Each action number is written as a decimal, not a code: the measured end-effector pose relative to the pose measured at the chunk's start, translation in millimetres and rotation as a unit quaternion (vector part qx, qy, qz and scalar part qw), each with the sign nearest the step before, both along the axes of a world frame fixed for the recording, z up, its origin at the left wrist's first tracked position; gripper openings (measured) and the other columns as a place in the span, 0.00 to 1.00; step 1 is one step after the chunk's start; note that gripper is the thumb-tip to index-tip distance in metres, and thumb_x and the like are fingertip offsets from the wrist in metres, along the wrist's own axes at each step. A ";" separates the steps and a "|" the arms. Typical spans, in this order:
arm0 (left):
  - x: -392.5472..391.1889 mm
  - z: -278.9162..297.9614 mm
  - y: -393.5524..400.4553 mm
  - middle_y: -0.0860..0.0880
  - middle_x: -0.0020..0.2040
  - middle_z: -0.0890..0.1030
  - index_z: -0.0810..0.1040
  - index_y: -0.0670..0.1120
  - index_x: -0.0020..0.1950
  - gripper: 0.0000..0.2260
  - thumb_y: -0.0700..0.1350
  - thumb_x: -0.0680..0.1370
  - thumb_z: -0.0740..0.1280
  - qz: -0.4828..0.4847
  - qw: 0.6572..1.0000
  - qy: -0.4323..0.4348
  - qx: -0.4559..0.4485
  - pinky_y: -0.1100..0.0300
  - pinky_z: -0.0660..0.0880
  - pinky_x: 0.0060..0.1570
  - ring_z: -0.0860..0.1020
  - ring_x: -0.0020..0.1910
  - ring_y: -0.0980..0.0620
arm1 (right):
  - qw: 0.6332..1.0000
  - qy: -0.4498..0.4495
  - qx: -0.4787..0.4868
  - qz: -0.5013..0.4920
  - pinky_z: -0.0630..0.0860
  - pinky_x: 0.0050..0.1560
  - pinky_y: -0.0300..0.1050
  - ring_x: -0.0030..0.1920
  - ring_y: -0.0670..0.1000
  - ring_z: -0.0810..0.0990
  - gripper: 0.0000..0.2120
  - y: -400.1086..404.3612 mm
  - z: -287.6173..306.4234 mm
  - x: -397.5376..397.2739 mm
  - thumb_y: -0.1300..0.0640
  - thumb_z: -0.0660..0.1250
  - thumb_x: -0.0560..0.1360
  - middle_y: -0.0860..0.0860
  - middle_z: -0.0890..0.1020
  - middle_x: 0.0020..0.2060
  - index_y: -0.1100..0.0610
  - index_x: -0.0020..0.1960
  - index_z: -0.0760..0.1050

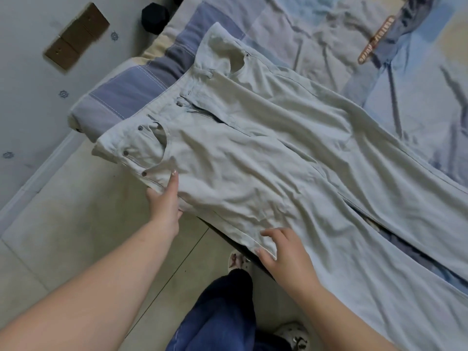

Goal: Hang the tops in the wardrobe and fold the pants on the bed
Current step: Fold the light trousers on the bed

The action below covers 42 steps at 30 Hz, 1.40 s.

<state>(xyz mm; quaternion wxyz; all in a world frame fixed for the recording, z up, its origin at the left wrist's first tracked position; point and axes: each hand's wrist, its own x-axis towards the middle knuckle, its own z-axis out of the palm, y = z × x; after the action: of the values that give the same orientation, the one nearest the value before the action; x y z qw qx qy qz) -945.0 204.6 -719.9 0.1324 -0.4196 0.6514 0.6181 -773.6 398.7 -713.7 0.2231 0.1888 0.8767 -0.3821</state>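
Pale grey-green pants [266,158] lie spread flat, front up, on the bed [417,102], waistband toward the bed's corner at the left, legs running off to the right. The zip is open. My left hand [164,198] grips the near hip edge of the pants just below the pocket, thumb on top and fingers under the cloth. My right hand [283,249] pinches the near side seam of the closer leg, thumb under the edge and curled fingers on top.
A dark blue garment with a lettered orange band [395,29] lies at the far right of the bed. A black dumbbell [155,17] rests on the floor by the wall. The tiled floor [76,224], my jeans and slippers are below the bed edge.
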 end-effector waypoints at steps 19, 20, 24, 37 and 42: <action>-44.4 16.9 -35.0 0.56 0.47 0.76 0.74 0.51 0.50 0.12 0.57 0.75 0.68 -0.038 0.996 -0.029 -0.070 0.57 0.76 0.49 0.76 0.45 0.57 | 0.555 -0.205 -0.454 -0.666 0.76 0.50 0.48 0.49 0.50 0.79 0.24 -73.8 -17.2 -31.8 0.46 0.66 0.76 0.55 0.78 0.57 0.57 0.68 0.69; -53.8 15.7 -41.1 0.55 0.50 0.77 0.75 0.51 0.52 0.13 0.57 0.75 0.69 -0.030 0.998 -0.036 -0.048 0.56 0.77 0.49 0.77 0.46 0.57 | 0.541 -0.202 -0.449 -0.682 0.76 0.51 0.49 0.49 0.51 0.79 0.26 -76.9 -22.6 -34.6 0.45 0.66 0.76 0.55 0.78 0.57 0.57 0.69 0.68; -73.4 2.7 -61.8 0.52 0.49 0.81 0.77 0.50 0.51 0.09 0.52 0.76 0.69 -0.034 0.998 -0.044 0.000 0.59 0.78 0.43 0.80 0.47 0.56 | 0.489 -0.193 -0.450 -0.722 0.78 0.49 0.50 0.51 0.53 0.80 0.23 -99.6 -37.3 -47.4 0.47 0.66 0.77 0.56 0.79 0.55 0.60 0.64 0.69; -66.9 15.3 -90.1 0.41 0.50 0.78 0.72 0.42 0.49 0.02 0.37 0.77 0.63 -0.026 0.999 0.003 -0.021 0.55 0.80 0.46 0.80 0.42 0.50 | 0.440 -0.130 -0.414 -0.786 0.78 0.51 0.52 0.48 0.53 0.80 0.03 -122.7 -5.8 -58.8 0.62 0.63 0.77 0.56 0.80 0.45 0.61 0.49 0.73; -71.8 40.0 -74.5 0.45 0.50 0.82 0.77 0.44 0.55 0.08 0.43 0.78 0.68 0.040 0.998 0.004 0.048 0.55 0.81 0.41 0.82 0.44 0.50 | 0.391 -0.026 -0.421 -0.818 0.76 0.59 0.53 0.53 0.53 0.79 0.11 -104.1 12.8 -65.2 0.55 0.63 0.79 0.53 0.80 0.49 0.57 0.59 0.71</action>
<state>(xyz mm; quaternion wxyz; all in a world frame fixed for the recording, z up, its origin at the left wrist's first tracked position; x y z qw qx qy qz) -1016.9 130.1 -680.0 0.1251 -0.4364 0.6043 0.6548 -838.8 294.6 -700.9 -0.1231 0.7070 0.0221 -0.6961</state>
